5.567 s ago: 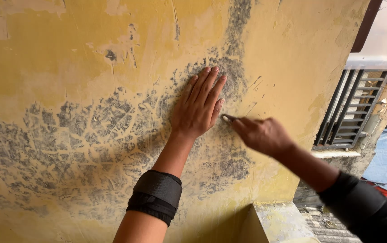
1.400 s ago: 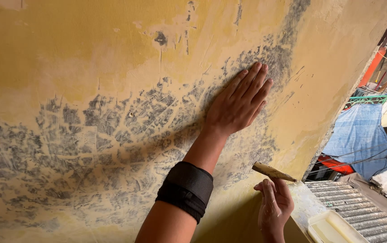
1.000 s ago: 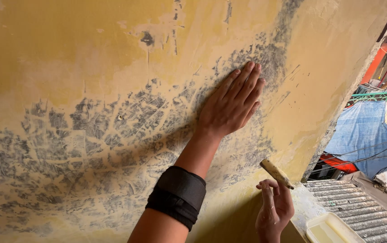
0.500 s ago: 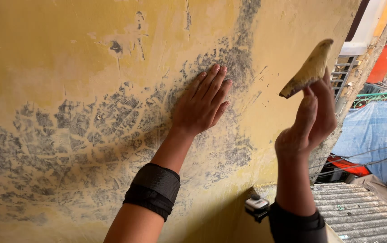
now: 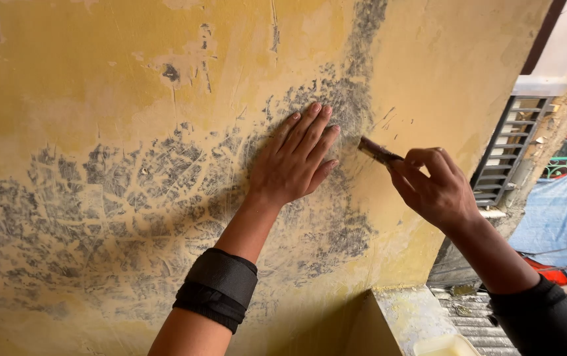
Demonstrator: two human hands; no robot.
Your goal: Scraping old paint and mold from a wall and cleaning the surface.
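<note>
My left hand (image 5: 296, 158) lies flat against a yellow wall (image 5: 98, 79), fingers together and pointing up, on a patch where grey shows through scraped paint (image 5: 131, 198). A black band (image 5: 217, 289) wraps that forearm. My right hand (image 5: 436, 188) grips the handle of a scraper (image 5: 377, 151). Its blade end touches the wall just right of my left fingertips. The blade itself is mostly hidden edge-on.
A concrete ledge (image 5: 409, 316) juts out below the wall at the bottom right, with a pale tray (image 5: 445, 345) at its lower end. A window grille (image 5: 507, 151) stands to the right. Beyond it lie a blue tarp (image 5: 560, 224) and rooftops.
My right hand came down from head height, where it held the scraper away from the wall, and set the blade against the wall beside my left hand. The left hand stayed pressed flat.
</note>
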